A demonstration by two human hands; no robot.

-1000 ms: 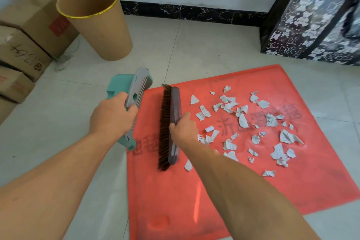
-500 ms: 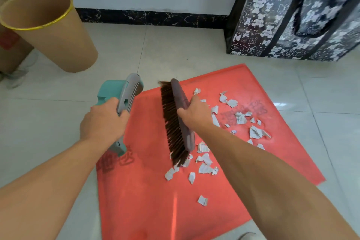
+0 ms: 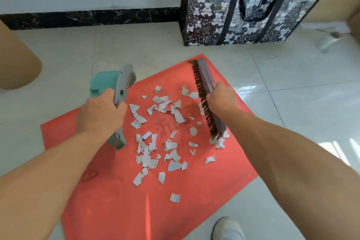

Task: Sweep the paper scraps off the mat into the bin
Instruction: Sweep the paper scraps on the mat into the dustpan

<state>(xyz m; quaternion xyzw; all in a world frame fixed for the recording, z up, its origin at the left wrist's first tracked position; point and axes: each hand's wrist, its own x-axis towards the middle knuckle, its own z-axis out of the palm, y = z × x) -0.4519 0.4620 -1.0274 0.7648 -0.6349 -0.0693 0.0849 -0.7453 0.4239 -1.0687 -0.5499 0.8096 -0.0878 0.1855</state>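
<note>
Glossy white floor tiles, red mat point(image 3: 109, 206) laid on top, faded print on it I can't read.

Tan bin point(image 3: 17, 60) sits far left on the tiles. My left hand point(image 3: 100, 115) is clenched round a teal-and-grey plastic dustpan point(image 3: 109, 84); lined paper scraps point(image 3: 155, 142) litter mid-mat; my right hand point(image 3: 222, 98) grips a bristly brush point(image 3: 206, 91). Bear-print bag point(image 3: 243, 4) behind.

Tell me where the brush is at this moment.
In the head view, the brush is held in the right hand at the right side of the red mat, its bristles facing the paper scraps.
</note>
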